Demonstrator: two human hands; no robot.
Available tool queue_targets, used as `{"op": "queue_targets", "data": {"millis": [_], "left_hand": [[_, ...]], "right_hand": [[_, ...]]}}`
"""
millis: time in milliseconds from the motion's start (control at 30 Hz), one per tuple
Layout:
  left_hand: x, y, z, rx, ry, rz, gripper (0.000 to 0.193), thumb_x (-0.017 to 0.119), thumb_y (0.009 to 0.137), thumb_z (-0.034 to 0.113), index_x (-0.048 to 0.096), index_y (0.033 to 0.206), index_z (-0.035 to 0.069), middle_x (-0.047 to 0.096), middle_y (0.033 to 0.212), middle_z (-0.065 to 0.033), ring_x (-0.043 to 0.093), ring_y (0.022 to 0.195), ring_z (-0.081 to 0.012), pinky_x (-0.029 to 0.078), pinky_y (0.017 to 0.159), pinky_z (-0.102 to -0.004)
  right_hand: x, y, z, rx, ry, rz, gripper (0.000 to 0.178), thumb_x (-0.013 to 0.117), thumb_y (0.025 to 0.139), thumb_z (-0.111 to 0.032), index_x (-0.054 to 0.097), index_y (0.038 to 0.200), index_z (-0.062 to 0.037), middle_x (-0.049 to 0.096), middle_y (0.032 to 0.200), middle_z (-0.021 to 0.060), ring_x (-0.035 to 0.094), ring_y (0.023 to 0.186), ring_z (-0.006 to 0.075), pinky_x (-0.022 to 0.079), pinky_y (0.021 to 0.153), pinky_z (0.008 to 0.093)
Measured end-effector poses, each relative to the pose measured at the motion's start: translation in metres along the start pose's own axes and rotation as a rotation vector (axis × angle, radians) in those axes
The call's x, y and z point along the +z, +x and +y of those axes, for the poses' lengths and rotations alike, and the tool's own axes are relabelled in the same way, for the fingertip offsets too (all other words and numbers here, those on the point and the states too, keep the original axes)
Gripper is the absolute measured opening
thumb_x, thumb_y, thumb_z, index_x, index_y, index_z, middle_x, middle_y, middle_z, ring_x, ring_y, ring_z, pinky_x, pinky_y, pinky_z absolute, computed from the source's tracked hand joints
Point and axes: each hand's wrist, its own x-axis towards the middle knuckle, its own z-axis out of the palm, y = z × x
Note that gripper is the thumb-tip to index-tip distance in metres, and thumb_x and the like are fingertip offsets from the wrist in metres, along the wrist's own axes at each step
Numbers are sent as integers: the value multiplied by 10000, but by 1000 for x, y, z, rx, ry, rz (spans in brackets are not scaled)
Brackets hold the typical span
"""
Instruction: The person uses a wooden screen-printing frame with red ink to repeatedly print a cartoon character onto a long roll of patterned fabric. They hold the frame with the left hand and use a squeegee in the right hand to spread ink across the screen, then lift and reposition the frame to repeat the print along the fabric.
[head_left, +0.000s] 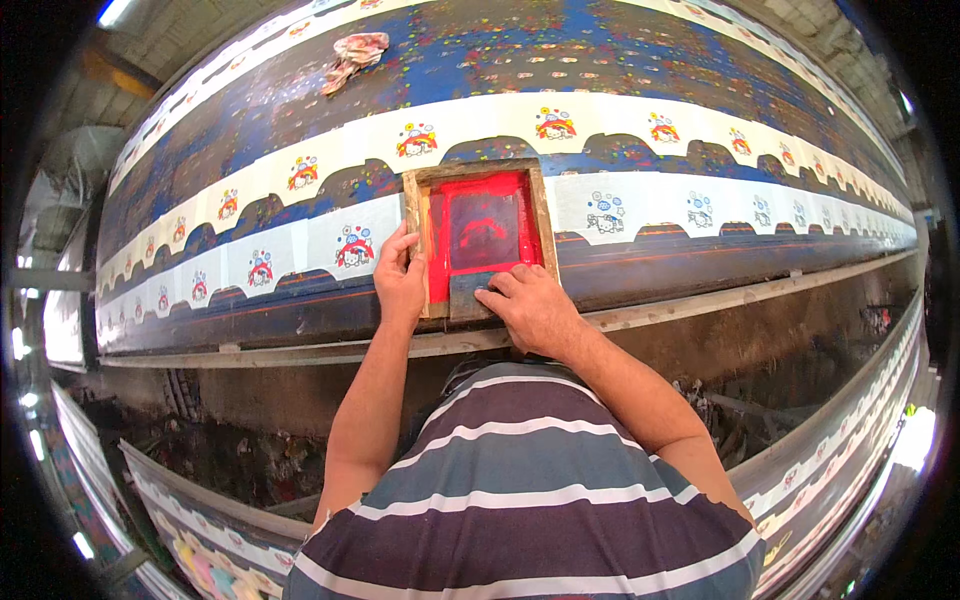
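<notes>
The wooden frame (549, 230) lies flat at the near edge of your long table (650, 275), directly in front of you, its mesh panel (485, 230) ringed with wet-looking red. A dark flat piece (466, 298) sits at the frame's near end, toward the table's near edge. Your left hand (402, 282) is partly closed about the frame's left side, fingers bent along the wood. Your right hand (535, 308) is half-curled over the near right corner, its fingers against the dark flat piece; you cannot tell from here how firmly it grips. Along the table's near edge, white sheets with blue-lined prints (605, 213) run rightward from the frame, while the white sheets with red added (354, 250) run leftward. Behind them, a row of cream sheets (418, 141) stretches parallel to that edge. Farther back, toward the table's far edge and left of the frame, lies a crumpled pinkish cloth (357, 55).
</notes>
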Motion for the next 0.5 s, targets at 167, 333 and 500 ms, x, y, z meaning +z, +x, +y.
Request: {"op": "queue_targets", "data": {"millis": [167,333,500], "left_hand": [[4,-1,-1,35,24,16,403,633,1045,-162,676,1422,-26,501,1762,-290,532,1625,-337,429,1349,-438],[5,-4,-3,90,73,45,416,695,1027,-109,700,1432,-11,567,1705,-282,583,1574,-353,458,1321,-445],[5,-8,3,213,433,49,510,801,917,-35,760,1421,36,650,1614,-293,636,1493,-421,488,1278,-493]], "right_hand": [[-8,-3,-9,93,120,-30,402,877,896,-205,816,1276,-91,766,1189,123,710,1194,368,553,1058,510],[-10,-18,-16,254,232,187,382,902,912,-117,815,1279,-52,782,1328,149,712,1278,392,558,1107,518],[-6,-40,-19,514,184,434,357,853,935,-67,811,1287,-32,772,1350,187,692,1310,425,543,1143,530]]}}
